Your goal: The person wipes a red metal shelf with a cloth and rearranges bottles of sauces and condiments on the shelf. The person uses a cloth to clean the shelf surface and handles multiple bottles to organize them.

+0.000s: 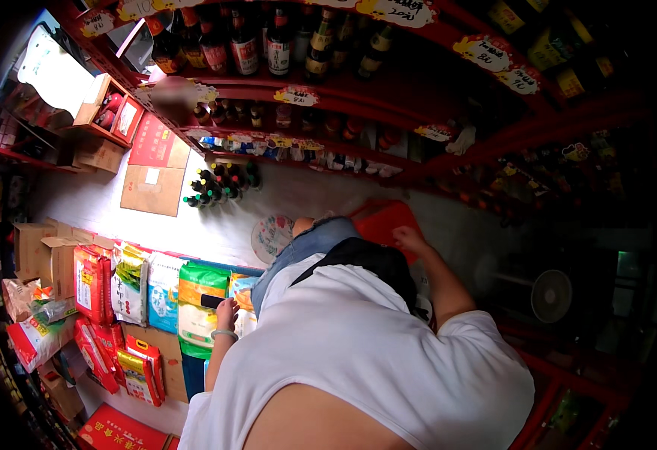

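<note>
My left hand (226,315) is closed around a dark, flat phone (211,301); a pale bracelet circles the wrist. Beneath it stand upright bags, among them a green and orange bag (202,283) and a blue and white bag (165,289). My right hand (411,241) is closed, with curled fingers, in front of a red plastic stool (382,215). Whether it grips the stool or anything small, I cannot tell. A black bag or cloth (366,264) lies across my lap, over denim shorts (298,251).
Ahead, red shelves (358,94) hold dark bottles (243,46) with price tags. Small bottles (216,186) stand on the floor by a flattened cardboard sheet (148,195). Red bags (94,283) and an open carton (32,251) are at left, a fan (552,295) at right.
</note>
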A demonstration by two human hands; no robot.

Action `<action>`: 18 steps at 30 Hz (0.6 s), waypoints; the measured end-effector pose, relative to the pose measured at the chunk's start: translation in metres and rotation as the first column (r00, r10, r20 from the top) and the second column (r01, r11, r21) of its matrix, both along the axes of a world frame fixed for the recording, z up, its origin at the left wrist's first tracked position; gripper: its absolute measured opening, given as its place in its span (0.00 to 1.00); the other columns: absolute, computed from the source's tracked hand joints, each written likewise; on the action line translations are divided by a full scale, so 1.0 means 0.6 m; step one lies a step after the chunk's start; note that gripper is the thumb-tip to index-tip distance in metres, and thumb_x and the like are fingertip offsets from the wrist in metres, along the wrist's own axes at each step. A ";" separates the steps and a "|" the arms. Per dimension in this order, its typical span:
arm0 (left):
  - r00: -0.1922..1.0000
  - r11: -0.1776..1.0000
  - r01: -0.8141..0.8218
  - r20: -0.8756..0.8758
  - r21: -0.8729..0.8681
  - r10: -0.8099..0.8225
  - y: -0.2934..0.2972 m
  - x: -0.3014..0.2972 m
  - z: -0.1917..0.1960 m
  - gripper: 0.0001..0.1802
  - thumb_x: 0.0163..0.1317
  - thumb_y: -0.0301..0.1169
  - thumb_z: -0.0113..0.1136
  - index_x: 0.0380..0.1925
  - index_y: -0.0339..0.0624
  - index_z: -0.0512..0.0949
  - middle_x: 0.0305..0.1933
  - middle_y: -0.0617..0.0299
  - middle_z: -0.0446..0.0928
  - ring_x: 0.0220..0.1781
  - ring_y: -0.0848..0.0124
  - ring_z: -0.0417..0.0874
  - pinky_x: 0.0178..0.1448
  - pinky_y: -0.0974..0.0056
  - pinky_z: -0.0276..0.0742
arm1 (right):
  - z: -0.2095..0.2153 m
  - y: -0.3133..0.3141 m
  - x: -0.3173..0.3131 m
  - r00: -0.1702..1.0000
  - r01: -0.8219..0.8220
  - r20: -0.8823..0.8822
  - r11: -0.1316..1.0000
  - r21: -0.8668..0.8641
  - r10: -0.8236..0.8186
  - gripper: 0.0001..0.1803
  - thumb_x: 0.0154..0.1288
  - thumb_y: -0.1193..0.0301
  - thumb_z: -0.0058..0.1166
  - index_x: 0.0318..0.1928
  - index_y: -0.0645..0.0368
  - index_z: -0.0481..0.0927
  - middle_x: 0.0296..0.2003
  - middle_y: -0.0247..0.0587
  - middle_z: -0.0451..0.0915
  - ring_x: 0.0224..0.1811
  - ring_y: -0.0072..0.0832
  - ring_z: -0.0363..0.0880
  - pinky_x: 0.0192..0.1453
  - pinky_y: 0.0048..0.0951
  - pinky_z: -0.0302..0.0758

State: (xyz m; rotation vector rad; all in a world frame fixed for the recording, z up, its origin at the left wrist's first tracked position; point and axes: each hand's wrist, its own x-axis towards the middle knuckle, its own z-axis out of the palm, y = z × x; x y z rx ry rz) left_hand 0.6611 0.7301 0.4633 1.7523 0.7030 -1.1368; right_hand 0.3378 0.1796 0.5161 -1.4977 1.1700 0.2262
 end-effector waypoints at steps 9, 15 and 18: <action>1.000 0.994 0.016 0.020 -0.108 -0.014 -0.014 -0.016 -0.001 0.15 0.59 0.42 0.54 0.42 0.49 0.72 0.42 0.68 0.76 0.42 0.71 0.78 0.43 0.61 0.67 | 0.014 -0.032 0.018 0.975 -0.172 -0.193 0.932 -0.318 0.114 0.14 0.64 0.64 0.50 0.46 0.58 0.77 0.36 0.39 0.80 0.36 0.28 0.79 0.38 0.30 0.75; 0.999 0.998 -0.013 -0.034 -0.064 0.011 -0.014 0.004 -0.023 0.14 0.59 0.42 0.55 0.42 0.49 0.73 0.39 0.68 0.76 0.38 0.72 0.78 0.40 0.62 0.67 | 0.083 -0.114 0.081 0.992 0.025 -0.074 0.727 -0.686 -0.103 0.15 0.64 0.66 0.49 0.49 0.57 0.76 0.44 0.46 0.79 0.42 0.38 0.79 0.45 0.37 0.75; 0.995 0.993 -0.097 -0.046 -0.071 0.094 -0.048 0.032 -0.044 0.12 0.59 0.41 0.55 0.40 0.50 0.73 0.35 0.69 0.75 0.35 0.73 0.78 0.32 0.64 0.66 | 0.162 -0.171 0.103 0.993 0.043 -0.001 0.380 -0.924 -0.117 0.14 0.63 0.69 0.49 0.48 0.57 0.77 0.44 0.48 0.79 0.42 0.41 0.79 0.46 0.38 0.75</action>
